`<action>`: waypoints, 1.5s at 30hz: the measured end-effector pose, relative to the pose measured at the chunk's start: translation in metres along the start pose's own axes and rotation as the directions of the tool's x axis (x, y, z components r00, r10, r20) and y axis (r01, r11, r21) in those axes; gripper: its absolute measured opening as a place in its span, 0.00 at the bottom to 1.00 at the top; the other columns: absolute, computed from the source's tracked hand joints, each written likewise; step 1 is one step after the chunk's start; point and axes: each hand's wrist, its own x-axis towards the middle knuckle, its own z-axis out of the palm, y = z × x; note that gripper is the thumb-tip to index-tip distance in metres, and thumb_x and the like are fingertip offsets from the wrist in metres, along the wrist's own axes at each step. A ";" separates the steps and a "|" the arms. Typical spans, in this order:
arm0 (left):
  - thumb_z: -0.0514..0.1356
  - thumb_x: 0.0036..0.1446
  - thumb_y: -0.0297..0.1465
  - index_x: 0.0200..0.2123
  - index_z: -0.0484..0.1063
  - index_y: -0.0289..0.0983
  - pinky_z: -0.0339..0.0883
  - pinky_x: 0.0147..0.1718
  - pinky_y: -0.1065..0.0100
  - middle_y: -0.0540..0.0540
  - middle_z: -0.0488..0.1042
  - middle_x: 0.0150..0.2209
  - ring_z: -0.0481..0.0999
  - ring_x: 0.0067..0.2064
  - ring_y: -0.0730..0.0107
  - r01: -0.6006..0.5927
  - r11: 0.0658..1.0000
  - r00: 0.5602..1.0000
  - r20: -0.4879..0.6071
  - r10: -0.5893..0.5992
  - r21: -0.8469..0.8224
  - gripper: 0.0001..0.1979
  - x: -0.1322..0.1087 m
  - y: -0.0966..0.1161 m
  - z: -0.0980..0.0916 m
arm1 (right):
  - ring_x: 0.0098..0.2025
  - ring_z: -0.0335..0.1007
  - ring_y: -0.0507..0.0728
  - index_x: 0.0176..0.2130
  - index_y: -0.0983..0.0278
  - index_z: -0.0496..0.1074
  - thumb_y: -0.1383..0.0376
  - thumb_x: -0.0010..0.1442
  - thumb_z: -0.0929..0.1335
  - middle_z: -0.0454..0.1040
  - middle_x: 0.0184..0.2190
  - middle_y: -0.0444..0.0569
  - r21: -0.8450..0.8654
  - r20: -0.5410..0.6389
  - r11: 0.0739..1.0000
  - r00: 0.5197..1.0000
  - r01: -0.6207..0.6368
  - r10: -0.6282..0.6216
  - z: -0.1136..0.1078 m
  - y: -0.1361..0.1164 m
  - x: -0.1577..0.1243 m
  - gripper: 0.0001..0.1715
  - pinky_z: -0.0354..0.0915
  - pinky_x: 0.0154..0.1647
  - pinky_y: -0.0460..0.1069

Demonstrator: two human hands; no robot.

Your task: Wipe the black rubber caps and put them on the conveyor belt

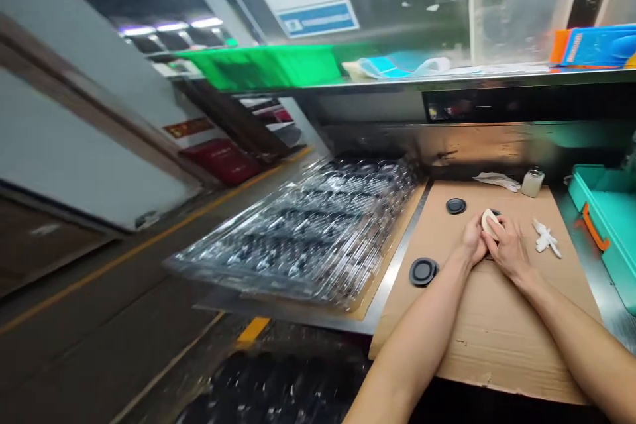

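Over the cardboard sheet point(477, 324), my left hand point(474, 238) and my right hand point(511, 248) come together, both closed around a cream-coloured round piece point(489, 222). Fingers cover much of it, and I cannot make out its exact kind. A dark bit shows just behind it, partly hidden by my right fingers. To the left of my hands lie two black round lid-like parts, a smaller one point(456, 206) farther back and a larger one point(424, 271) beside my left forearm. On the right is a crumpled white cloth or glove point(546, 238).
Stacked clear plastic trays point(308, 232) with dark round pockets stand left of the cardboard. A small bottle point(532, 182) and white scrap point(497, 180) lie at its back edge. On the right is a teal bin point(609, 245); above, a shelf holds a blue-orange box point(601, 46).
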 end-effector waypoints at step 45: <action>0.47 0.75 0.38 0.50 0.79 0.32 0.72 0.52 0.60 0.40 0.83 0.39 0.82 0.45 0.60 0.152 0.987 0.987 0.051 -0.155 0.060 0.23 0.003 0.030 -0.007 | 0.52 0.72 0.64 0.58 0.63 0.75 0.58 0.63 0.69 0.73 0.51 0.57 0.113 0.186 0.990 0.981 -0.085 0.063 -0.031 -0.009 0.018 0.26 0.69 0.55 0.57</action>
